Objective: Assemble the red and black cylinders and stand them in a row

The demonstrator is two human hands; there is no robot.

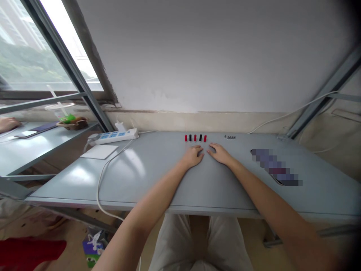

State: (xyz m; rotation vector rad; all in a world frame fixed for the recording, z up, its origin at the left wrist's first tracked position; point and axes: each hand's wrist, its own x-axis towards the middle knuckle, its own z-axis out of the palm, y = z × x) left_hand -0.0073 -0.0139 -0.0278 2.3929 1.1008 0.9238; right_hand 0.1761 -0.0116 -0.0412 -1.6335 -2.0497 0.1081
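My left hand [194, 155] rests on the grey tabletop [158, 165], thumb and fingers apart, holding nothing. Close to its right lies my right hand [220, 154], also open and palm down, with a small gap between the two. Just beyond my fingers, a row of small upright cylinders alternates red and black. The left end is a red cylinder [185, 138], beside a black cylinder [190, 137]; another red cylinder [205, 138] closes the right end. Farther right sit several tiny metal pieces [231, 137], too small to name. Neither hand visibly touches any of these.
At the left stand a white power strip [117, 136] and a flat white square [100, 151], with a white cable [103, 173] running over the front edge. A blurred-out phone-like slab [275, 167] lies right. Another person's hand [9, 123] rests on the neighbouring desk.
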